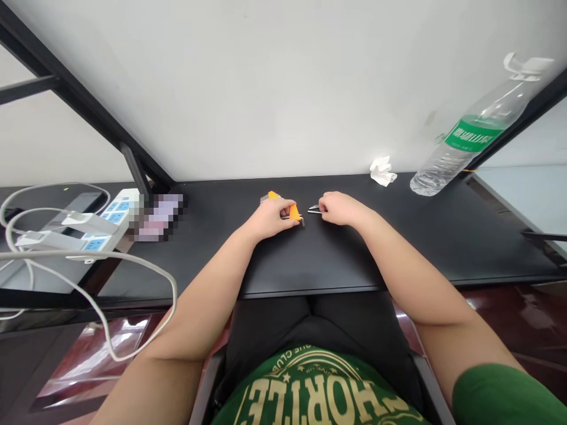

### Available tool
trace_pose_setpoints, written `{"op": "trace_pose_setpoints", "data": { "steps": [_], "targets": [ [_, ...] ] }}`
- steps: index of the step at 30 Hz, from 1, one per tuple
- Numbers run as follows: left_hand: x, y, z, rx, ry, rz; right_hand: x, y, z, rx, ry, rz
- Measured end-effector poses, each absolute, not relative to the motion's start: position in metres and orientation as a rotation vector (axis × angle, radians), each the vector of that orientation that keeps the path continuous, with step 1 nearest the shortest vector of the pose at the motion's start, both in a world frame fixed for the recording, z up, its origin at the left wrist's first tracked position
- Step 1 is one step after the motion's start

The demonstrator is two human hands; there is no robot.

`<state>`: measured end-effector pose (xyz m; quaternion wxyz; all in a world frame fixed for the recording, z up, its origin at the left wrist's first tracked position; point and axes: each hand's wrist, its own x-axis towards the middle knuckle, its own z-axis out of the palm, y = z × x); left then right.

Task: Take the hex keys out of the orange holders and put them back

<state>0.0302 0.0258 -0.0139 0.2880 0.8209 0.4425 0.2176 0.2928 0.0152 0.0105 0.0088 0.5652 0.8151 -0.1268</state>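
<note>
My left hand is closed around an orange hex key holder, a little above or on the black desk. Thin metal key ends stick out at its left side, and a bent key end shows at its right. Just to the right, my right hand is closed on slim metal hex keys whose ends point left toward the holder. A small gap separates them from the holder. My right fingers hide the rest of these keys, so their number is unclear.
The black desk meets a white wall. Crumpled tissue and a large plastic bottle are at the back right. At the left lie a power strip with white cables and a blurred-out flat object.
</note>
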Motion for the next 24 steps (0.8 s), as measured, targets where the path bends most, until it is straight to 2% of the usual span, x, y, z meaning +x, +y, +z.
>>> {"op": "trace_pose_setpoints", "data": {
  "steps": [9, 24],
  "targets": [
    [0.0293, 0.0270, -0.0112, 2.210, 1.189, 0.586, 0.2865, 0.0068, 0.0167, 1.700, 2.870, -0.672],
    [0.0277, 0.0282, -0.0137, 2.209, 1.168, 0.630, 0.2870, 0.0078, 0.0154, 1.668, 3.025, -0.654]
  ]
}}
